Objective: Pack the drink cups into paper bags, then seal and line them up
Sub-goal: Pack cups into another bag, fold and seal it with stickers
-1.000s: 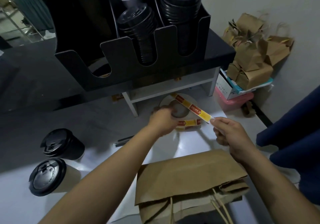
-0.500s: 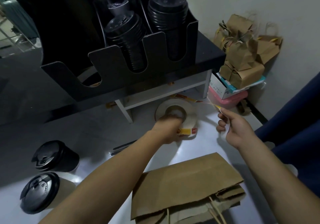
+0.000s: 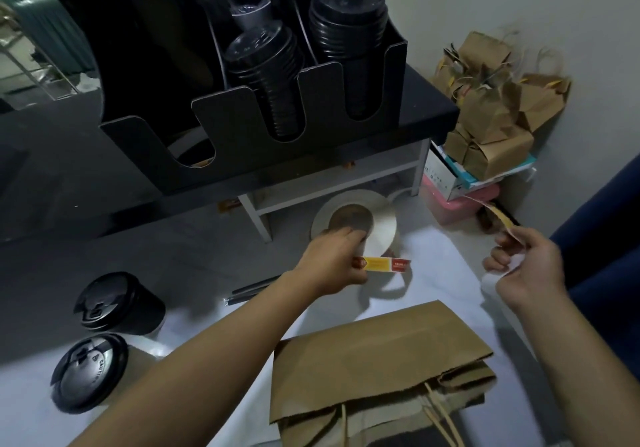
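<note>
Beyond the bag (image 3: 374, 353), the left hand (image 3: 332, 263) grips the roll (image 3: 377, 225); past the bag's right corner, the right hand (image 3: 526, 266) pinches a peeled sticker (image 3: 498, 214). Two cups (image 3: 88, 372) stand left of the bag. Hold the sticker taut, away from other fingers, then centre it across the bag's folded flap.

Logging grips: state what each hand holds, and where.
Left hand grips the sticker roll by its near rim; right hand pinches a sticker strip by its lower end.
</note>
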